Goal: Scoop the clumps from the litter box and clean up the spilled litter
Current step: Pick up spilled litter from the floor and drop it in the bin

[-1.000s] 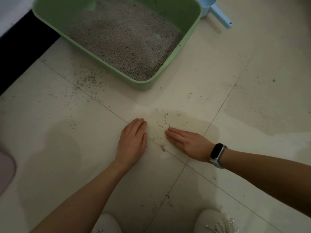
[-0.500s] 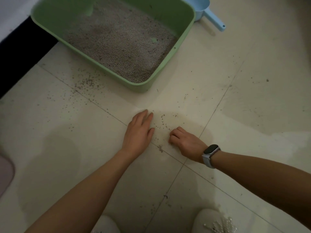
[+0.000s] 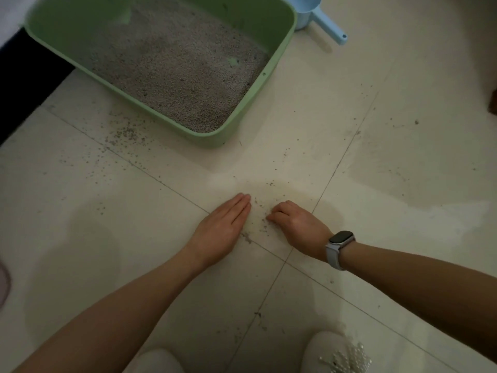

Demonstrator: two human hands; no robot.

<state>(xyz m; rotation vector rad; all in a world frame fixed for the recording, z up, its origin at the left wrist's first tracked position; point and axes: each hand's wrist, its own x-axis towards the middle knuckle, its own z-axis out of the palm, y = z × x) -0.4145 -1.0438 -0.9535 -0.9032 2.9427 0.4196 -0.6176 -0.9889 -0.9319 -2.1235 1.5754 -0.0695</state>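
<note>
spilled litter (image 3: 259, 220): grains on the floor tiles between both hands, more left of the litter box (image 3: 279, 44)
left hand (image 3: 220, 230): flat, fingers straight, on the floor
right hand (image 3: 295, 224): fingers curled, tips on the grains; a hold cannot be made out
scoop (image 3: 326, 22): blue, behind the box

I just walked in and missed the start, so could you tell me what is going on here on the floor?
A person is gathering spilled litter off the tile floor by hand. The left hand lies flat, fingers straight, edge toward the grains; the right hand, fingers curled, works the grains between them. More litter lies scattered left of the green litter box. A blue scoop lies untouched behind the box.
</note>
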